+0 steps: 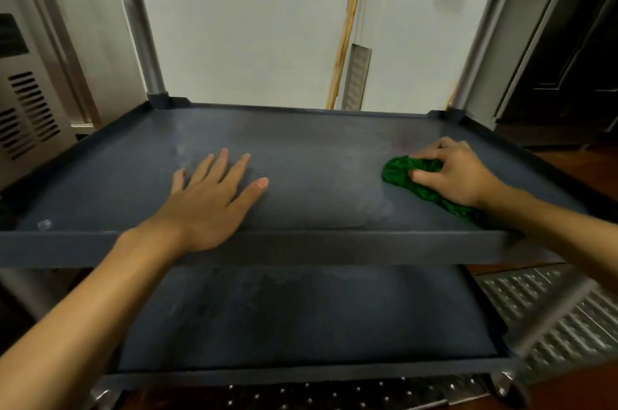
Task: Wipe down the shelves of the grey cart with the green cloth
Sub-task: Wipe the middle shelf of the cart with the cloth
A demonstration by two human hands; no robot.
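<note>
The grey cart fills the view, and I look onto its middle shelf (pixel 301 142), dark grey with pale smears. My right hand (pixel 451 172) grips the bunched green cloth (pixel 401 175) and holds it down on the shelf's right side, near the rim. My left hand (pixel 214 195) lies flat on the shelf left of centre, fingers straight and spread. Below, the bottom shelf (pixel 301 316) shows dusty streaks. The underside of the top shelf crosses the upper edge of the view.
Silver posts (pixel 140 28) stand at the shelf's back corners. A vented metal appliance (pixel 26 108) is on the left. A white wall and a wooden stick (pixel 344 38) lie behind. A metal floor grate (pixel 551 316) runs at lower right.
</note>
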